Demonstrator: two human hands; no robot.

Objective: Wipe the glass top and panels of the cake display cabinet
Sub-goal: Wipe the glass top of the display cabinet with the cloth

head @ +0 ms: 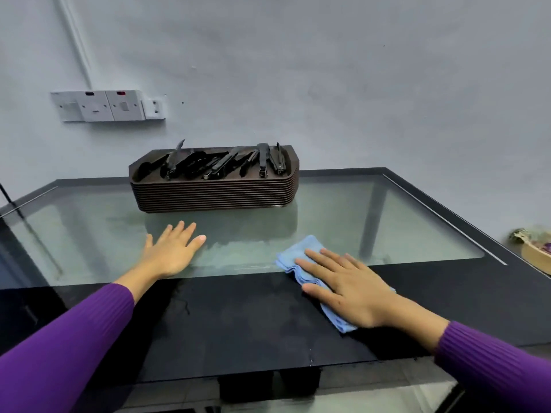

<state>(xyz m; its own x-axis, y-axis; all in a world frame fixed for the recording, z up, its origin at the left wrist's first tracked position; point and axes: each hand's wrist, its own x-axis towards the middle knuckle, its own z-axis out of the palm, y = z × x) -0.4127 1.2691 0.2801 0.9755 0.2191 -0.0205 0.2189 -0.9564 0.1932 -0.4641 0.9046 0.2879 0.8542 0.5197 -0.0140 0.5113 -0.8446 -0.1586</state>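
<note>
The cabinet's glass top [372, 228] stretches out before me, with a black border and a wide black band along its near edge. Damp smears show on the glass in the middle. My right hand [346, 286] lies flat with fingers spread on a folded blue cloth [301, 248], pressing it down where the clear glass meets the black band. My left hand [171, 251] rests palm down on the glass further left, fingers apart, holding nothing. Both arms wear purple ribbed sleeves.
A stack of dark brown trays [214, 190] holding several black tongs stands at the back of the glass top against the grey wall. White wall sockets [107, 105] sit up at the left. A basket [536, 254] lies beyond the cabinet's right edge.
</note>
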